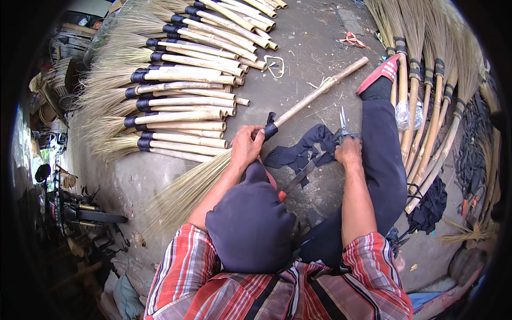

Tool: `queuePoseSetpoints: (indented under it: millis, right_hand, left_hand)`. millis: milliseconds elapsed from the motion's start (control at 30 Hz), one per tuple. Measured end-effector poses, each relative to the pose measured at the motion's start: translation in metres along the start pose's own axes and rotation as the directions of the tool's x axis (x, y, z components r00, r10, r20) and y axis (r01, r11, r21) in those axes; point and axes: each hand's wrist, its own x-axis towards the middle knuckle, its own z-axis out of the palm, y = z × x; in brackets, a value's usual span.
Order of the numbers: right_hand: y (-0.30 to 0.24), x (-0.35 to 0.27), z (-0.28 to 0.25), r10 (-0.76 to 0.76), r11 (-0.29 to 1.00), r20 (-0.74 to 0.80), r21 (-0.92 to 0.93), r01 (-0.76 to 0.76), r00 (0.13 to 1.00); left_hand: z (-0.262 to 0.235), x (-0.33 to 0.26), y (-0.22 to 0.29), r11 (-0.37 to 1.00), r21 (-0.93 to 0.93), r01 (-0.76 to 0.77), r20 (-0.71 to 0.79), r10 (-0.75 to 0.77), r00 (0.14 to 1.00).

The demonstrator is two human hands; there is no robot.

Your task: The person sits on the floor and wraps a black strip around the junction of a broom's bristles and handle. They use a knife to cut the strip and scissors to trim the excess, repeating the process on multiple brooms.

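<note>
My left hand is closed round a grass broom just below the black binding that joins its bristles to the handle. The broom's bamboo handle slants up to the right, and its pale bristles fan out under my left forearm. Scissors are in my right hand, fingers closed round their grips, blades pointing away from me. Between my hands a crumpled black cloth lies on the ground. A dark blade with a red handle rests partly on it.
Rows of finished-looking brooms lie at the far left. More long-handled brooms lie to the right, beyond my outstretched leg and red sandal. Black cloth strips hang there. A wheel stands at the left.
</note>
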Motion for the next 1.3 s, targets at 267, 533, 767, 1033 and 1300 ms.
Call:
queuePoseSetpoints:
  millis: [267,533,767,1033,1300]
  right_hand:
    - [-0.064,-0.014,0.025,-0.213,0.627,0.220,0.778,-0.039,0.952]
    - [-0.063,-0.019,0.048,-0.248,0.370,0.552,0.813,-0.449,0.796]
    - [-0.071,-0.026,0.056,-0.301,0.261,0.630,0.777,-0.573,0.716]
    - [-0.094,-0.028,0.069,-0.407,0.118,0.698,0.679,-0.724,0.589]
    - [-0.103,-0.023,0.079,-0.315,0.063,0.678,0.714,-0.698,0.664]
  left_hand:
    - [0.009,0.034,-0.001,0.956,0.291,0.023,0.180,-0.079,0.981]
    - [0.035,0.024,0.003,0.988,-0.125,-0.092,-0.008,0.091,0.996]
    - [0.034,0.024,0.001,0.962,-0.272,0.019,0.050,-0.006,0.999]
    - [0.037,0.022,-0.006,0.985,-0.140,-0.102,0.002,0.103,0.995]
    - [0.035,0.024,-0.010,0.974,-0.091,-0.206,0.029,0.210,0.977]
